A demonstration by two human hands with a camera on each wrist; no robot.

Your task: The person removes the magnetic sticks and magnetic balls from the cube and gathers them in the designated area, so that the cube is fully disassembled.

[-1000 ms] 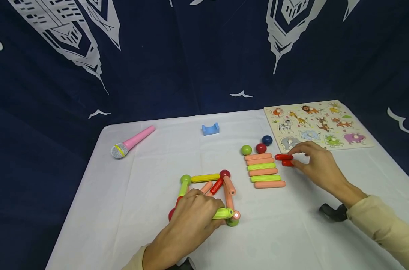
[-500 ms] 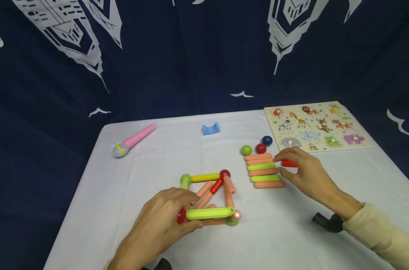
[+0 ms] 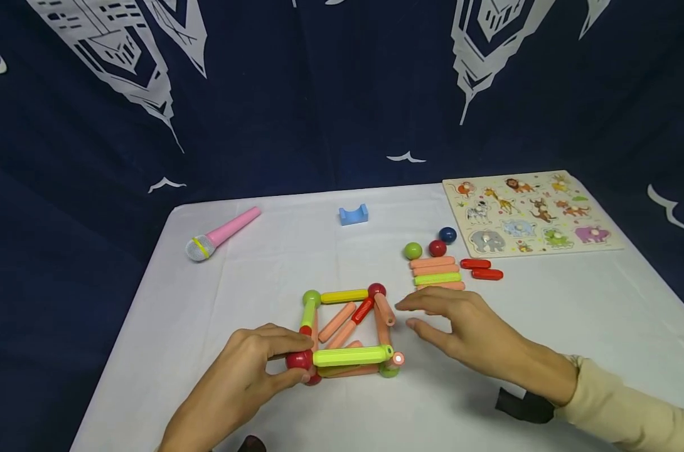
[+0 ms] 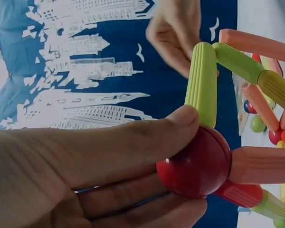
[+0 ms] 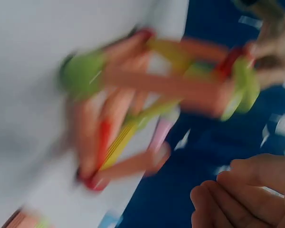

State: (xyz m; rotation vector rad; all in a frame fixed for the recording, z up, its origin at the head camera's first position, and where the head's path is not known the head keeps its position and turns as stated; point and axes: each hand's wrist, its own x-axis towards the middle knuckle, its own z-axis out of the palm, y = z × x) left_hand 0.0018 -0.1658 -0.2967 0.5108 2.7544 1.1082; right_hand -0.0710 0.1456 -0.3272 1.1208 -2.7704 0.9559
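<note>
A frame of magnetic sticks and balls stands near the front of the table. My left hand [image 3: 243,364] pinches the red ball [image 3: 299,360] at its near left upper corner between thumb and fingers. From that ball a light green stick [image 3: 350,356] runs right; in the left wrist view a salmon stick [image 4: 263,165] also meets the red ball [image 4: 199,164]. My right hand [image 3: 469,326] hovers right of the frame, thumb and fingers apart, holding nothing. The right wrist view is blurred; a green ball [image 5: 83,75] shows at a corner of the frame.
Beyond my right hand lie a row of salmon and green sticks [image 3: 435,270], two red sticks [image 3: 487,274], and loose green [image 3: 413,251], red [image 3: 437,248] and blue [image 3: 447,235] balls. An animal puzzle board [image 3: 531,213], blue block [image 3: 354,215] and pink toy microphone [image 3: 223,233] lie farther back.
My right hand has moved from the red sticks left and nearer, toward the frame, leaving them on the table. My left hand has slid left from the light green stick to the red ball.
</note>
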